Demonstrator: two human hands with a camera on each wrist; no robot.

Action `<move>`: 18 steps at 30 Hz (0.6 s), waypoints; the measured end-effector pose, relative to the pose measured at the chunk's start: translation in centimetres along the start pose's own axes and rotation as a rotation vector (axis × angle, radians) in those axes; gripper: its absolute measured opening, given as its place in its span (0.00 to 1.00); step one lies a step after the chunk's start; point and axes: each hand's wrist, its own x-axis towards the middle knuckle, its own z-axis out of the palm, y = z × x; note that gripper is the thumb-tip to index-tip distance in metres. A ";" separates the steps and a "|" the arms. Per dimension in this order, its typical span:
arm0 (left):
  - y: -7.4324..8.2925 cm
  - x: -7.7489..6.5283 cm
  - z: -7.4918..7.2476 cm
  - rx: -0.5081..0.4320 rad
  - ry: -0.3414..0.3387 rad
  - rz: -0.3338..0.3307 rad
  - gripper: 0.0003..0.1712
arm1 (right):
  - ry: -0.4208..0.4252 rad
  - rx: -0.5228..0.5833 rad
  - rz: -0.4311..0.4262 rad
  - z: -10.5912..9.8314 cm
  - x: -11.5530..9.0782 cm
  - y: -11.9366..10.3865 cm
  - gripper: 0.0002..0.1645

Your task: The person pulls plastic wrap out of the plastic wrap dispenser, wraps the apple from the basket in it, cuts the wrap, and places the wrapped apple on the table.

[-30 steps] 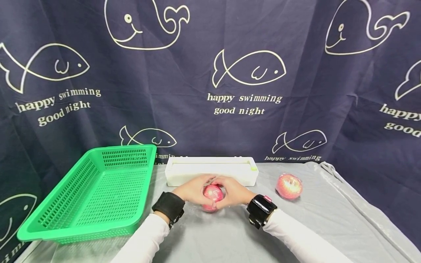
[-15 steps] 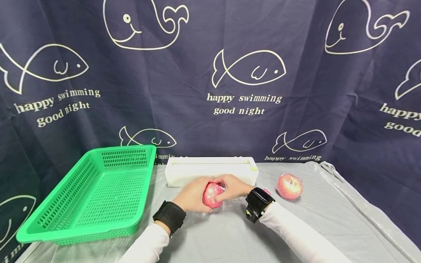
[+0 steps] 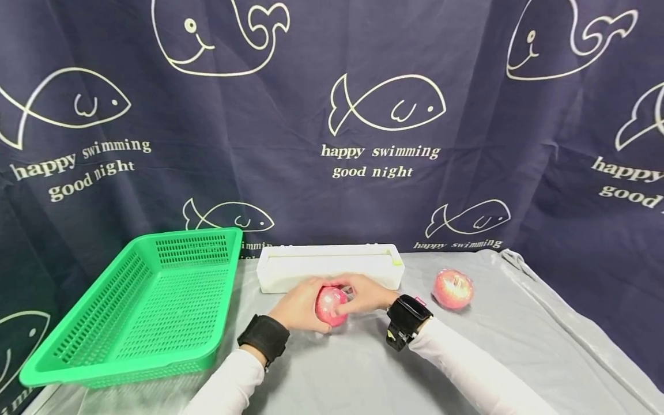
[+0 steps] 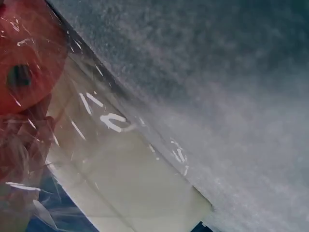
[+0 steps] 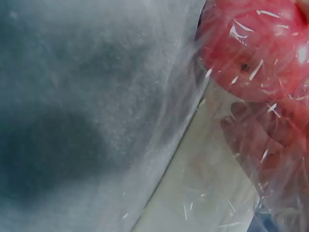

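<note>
In the head view, a red apple point(image 3: 330, 306) sits between my two hands above the grey-covered table, in front of the white box. My left hand point(image 3: 298, 305) holds it from the left, thumb below and fingers behind. From the right, my right hand point(image 3: 365, 294) reaches over it, thumb against its side, and pinches clear plastic wrap point(image 5: 241, 174) there. Loose wrap point(image 4: 111, 121) hangs around the apple in both wrist views, and fingers show through it. Most fingertips are hidden behind the apple in the head view.
A long white box point(image 3: 332, 271) stands just behind my hands. To the left is a green perforated basket point(image 3: 225, 323). Another apple point(image 3: 453, 289), in shiny wrap, rests on the right of the grey-covered table point(image 3: 358, 374). A dark printed curtain point(image 3: 290, 127) hangs behind.
One second ago both hands cupped the apple. My right hand has since shifted over its right side, while my left hand cradles it. The head view has tilted slightly.
</note>
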 end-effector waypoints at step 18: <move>0.9 -1.1 -1.1 -0.124 -0.067 -0.118 0.38 | 0.321 -0.032 0.129 -0.6 -4.4 0.0 0.25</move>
